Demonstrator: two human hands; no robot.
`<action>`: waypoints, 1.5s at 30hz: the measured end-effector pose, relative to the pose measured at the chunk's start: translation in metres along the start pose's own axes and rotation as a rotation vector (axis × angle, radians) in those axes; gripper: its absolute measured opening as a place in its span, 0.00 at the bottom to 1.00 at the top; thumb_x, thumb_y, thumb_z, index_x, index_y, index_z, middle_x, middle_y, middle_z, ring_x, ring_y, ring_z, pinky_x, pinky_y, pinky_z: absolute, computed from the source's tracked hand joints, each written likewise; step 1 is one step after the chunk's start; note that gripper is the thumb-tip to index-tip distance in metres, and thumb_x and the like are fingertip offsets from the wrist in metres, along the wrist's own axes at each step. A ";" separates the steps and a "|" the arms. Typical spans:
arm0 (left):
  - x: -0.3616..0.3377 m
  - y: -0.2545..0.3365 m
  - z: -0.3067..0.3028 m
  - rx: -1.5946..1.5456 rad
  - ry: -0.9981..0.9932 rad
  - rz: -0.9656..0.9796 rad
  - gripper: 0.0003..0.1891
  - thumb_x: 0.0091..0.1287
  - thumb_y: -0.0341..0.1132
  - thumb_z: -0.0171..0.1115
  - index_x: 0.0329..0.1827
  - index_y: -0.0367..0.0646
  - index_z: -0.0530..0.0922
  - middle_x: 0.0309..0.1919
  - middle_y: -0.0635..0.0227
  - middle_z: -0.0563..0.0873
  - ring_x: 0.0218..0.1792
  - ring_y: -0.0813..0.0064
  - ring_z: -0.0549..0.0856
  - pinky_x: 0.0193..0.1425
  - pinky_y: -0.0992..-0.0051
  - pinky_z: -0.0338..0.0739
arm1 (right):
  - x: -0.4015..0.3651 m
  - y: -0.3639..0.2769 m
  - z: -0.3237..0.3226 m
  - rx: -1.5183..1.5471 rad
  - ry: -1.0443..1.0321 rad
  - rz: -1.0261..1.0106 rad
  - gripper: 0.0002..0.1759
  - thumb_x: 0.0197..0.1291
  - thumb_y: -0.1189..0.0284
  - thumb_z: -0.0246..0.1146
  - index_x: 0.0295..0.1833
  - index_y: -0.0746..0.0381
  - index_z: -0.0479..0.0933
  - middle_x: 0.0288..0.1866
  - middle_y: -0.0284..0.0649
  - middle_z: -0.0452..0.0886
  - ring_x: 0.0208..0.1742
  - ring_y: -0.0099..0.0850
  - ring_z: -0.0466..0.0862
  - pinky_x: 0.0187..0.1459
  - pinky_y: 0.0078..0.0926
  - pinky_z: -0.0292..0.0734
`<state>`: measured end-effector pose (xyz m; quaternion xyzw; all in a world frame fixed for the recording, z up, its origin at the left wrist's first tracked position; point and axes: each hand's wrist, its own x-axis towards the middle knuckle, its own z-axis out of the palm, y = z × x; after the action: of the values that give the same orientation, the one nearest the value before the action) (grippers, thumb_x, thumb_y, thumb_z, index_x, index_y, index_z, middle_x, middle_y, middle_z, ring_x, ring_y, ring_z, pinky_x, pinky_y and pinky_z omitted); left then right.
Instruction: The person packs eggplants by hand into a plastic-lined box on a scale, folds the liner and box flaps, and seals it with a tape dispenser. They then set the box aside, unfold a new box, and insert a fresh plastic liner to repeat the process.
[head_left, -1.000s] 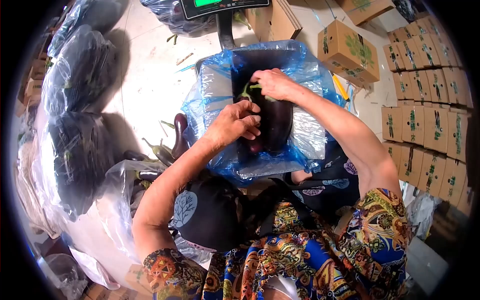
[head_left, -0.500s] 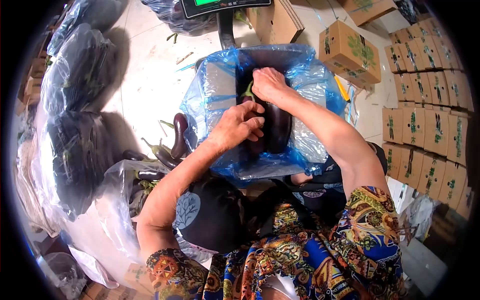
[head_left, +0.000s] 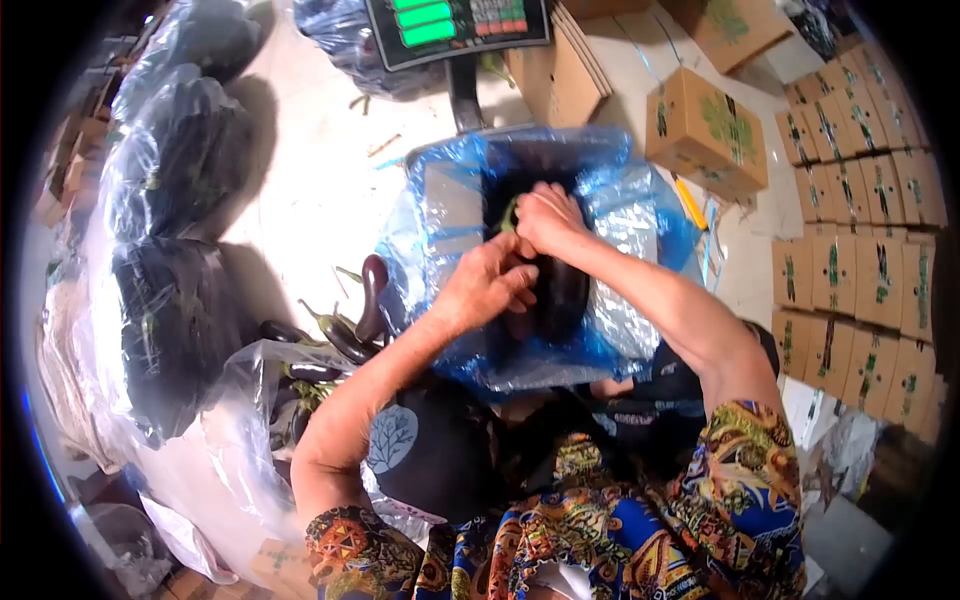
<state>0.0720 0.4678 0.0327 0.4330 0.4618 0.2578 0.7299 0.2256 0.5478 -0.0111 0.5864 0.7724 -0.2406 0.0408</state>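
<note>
Dark purple eggplants (head_left: 566, 305) lie lengthwise in a box lined with blue plastic film (head_left: 520, 378). My left hand (head_left: 488, 280) is over the left part of the box, its fingers curled on an eggplant near its green stem (head_left: 510, 214). Close beside the stem, my right hand (head_left: 550, 216) is closed at the same eggplant's top end, its fingertips partly hidden. Both hands nearly meet there. White padded panels (head_left: 624, 240) show through the film on both sides.
A scale display (head_left: 455, 30) stands beyond the box. Loose eggplants (head_left: 372, 298) and a clear bag (head_left: 250, 400) lie at left, with several filled bags (head_left: 170, 330) further out. A carton (head_left: 706, 132), a yellow-handled tool (head_left: 690, 203) and stacked cartons (head_left: 835, 270) are at right.
The view has shifted, so the box sits lower and further right and more of the scale display shows. My left hand has moved up the eggplant towards its stem, closer to my right hand.
</note>
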 end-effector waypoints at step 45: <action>-0.055 0.007 -0.078 -0.423 0.636 0.252 0.10 0.70 0.32 0.59 0.51 0.39 0.78 0.36 0.70 0.83 0.37 0.82 0.81 0.38 0.84 0.72 | -0.045 0.127 -0.146 0.535 0.171 0.153 0.30 0.62 0.50 0.62 0.58 0.63 0.74 0.60 0.48 0.74 0.63 0.40 0.74 0.62 0.37 0.69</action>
<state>-0.0221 0.4591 0.0477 0.2249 0.5447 0.5559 0.5862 0.3894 0.5943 0.0917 0.6510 0.6356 -0.3816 -0.1627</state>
